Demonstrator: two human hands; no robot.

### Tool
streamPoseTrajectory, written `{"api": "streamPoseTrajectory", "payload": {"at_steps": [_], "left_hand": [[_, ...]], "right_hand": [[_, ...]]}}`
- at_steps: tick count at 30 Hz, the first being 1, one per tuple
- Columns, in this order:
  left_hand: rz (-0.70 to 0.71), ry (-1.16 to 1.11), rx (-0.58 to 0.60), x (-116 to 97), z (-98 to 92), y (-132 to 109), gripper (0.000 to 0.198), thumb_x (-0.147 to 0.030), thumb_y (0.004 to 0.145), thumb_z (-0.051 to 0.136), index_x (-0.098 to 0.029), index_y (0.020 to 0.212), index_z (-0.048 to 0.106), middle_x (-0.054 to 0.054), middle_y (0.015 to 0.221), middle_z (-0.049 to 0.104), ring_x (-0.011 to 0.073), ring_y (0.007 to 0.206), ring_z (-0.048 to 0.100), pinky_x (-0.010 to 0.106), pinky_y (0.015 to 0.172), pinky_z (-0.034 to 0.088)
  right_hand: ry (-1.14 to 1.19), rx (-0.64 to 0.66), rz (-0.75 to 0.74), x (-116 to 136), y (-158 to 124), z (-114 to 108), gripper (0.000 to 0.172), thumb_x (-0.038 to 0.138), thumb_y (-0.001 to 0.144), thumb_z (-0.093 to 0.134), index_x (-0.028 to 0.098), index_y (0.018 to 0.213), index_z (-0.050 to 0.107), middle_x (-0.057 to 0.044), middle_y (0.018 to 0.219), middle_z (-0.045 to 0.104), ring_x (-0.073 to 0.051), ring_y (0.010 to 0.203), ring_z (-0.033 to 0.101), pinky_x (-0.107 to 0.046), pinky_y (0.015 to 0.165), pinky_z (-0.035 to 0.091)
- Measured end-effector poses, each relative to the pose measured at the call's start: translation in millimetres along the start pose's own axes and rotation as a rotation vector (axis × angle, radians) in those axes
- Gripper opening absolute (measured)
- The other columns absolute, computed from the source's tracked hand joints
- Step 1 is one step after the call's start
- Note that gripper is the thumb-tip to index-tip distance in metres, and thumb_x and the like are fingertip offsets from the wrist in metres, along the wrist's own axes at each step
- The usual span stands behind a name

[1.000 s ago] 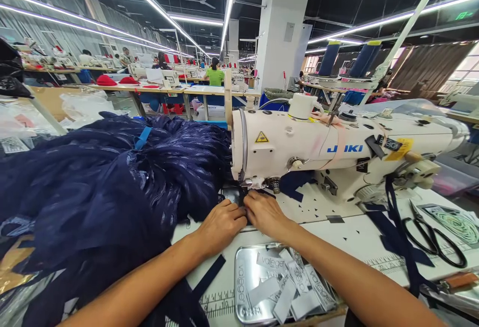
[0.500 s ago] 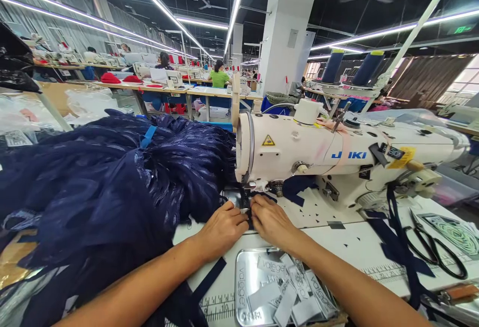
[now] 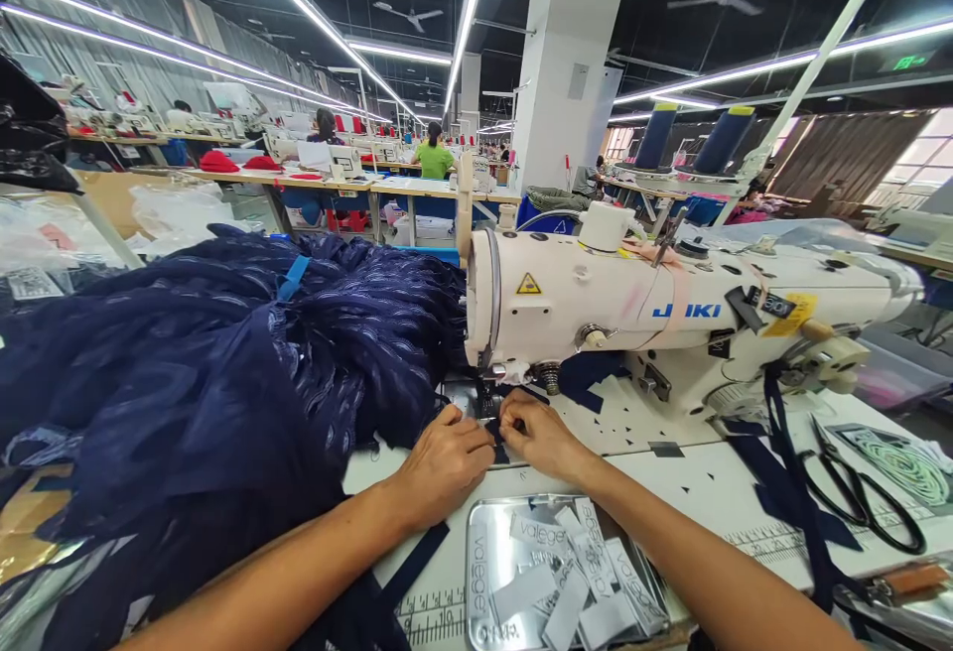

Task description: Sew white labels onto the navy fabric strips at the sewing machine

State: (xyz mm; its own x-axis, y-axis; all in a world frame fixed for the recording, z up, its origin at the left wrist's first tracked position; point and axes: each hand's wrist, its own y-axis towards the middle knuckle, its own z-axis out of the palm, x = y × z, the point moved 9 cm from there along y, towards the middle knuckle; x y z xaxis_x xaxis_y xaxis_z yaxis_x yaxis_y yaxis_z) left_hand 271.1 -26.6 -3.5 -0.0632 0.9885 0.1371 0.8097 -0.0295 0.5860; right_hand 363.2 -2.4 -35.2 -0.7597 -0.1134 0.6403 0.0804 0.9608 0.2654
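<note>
Under the needle end of a white sewing machine [image 3: 566,279], my left hand [image 3: 451,455] and my right hand [image 3: 542,436] work close together. A small piece of navy fabric [image 3: 501,443] shows between them, just in front of the presser foot [image 3: 487,401]. My left fingers are curled down on its left side. The right thumb and forefinger are pinched together at its right side, and the fingertips partly hide the cloth. A large heap of navy garments [image 3: 320,333] lies against the machine on the left.
Near the front edge stands a metal tin [image 3: 477,572] of printed white labels [image 3: 570,572]. Black scissors [image 3: 856,492], navy strips [image 3: 774,482] and a coil of pale green cord [image 3: 893,467] lie right. Two navy thread cones [image 3: 719,140] stand behind. Co-workers sit farther back.
My right fingers have drawn back slightly from the presser foot and bent into a rounder pinch. The left hand stays nearly in place. The view has shifted a little.
</note>
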Motion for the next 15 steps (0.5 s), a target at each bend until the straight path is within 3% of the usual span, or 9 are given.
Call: {"api": "streamPoseTrajectory", "payload": {"at_steps": [6,15], "left_hand": [[-0.053,0.193,-0.093,8.1,-9.6,-0.4,0.026,-0.008,0.081,0.040,-0.015,0.059,0.052,-0.001,0.053,0.050,0.0119,0.050,0.040,0.028,0.055,0.025],[0.055,0.307,0.032,-4.7,3.6,2.2,0.027,-0.002,0.078,0.037,-0.015,0.057,0.047,-0.001,0.051,0.050,0.0128,0.047,0.042,0.029,0.057,0.025]], "right_hand": [[0.060,-0.021,0.001,-2.6,-0.3,-0.4,0.019,0.005,0.068,0.047,0.017,0.054,0.043,0.000,0.070,0.050,-0.012,0.064,0.049,-0.023,0.060,0.036],[-0.009,-0.029,0.002,0.9,-1.7,-1.0,0.019,0.006,0.070,0.047,0.017,0.055,0.043,0.000,0.070,0.050,-0.012,0.063,0.048,-0.024,0.059,0.035]]}}
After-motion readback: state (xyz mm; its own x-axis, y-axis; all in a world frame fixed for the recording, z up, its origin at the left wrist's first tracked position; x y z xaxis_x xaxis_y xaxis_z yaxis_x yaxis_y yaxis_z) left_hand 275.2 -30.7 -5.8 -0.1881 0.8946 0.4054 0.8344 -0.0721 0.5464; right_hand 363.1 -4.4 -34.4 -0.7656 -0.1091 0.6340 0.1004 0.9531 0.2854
